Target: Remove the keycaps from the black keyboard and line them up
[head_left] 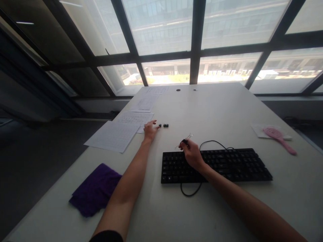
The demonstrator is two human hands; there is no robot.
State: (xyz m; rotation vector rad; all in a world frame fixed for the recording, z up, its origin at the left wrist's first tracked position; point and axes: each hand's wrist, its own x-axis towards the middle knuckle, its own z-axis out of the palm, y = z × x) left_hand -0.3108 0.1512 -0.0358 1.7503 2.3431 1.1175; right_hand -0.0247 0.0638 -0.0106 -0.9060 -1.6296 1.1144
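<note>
Toward the middle of the table, my left hand (150, 130) reaches forward with thumb and index finger apart. Right at its thumb tip lies a small black keycap (159, 125); whether they touch is hard to see. More black keycaps (166, 125) sit close together just to the right. My right hand (192, 153) is closed around the dark handle of a wire keycap puller (188, 138), its thin wire loops sticking out on both sides. This hand is above the upper left part of a black keyboard (227, 164), hiding some of its keys.
Written paper sheets (113, 136) run along the table's left edge. A folded purple cloth (97, 190) lies beside my left forearm. At the right, a pink hairbrush (277, 136) rests partly on a white packet (258, 130). The keyboard's cable (213, 141) loops around it. Windows stand beyond the table.
</note>
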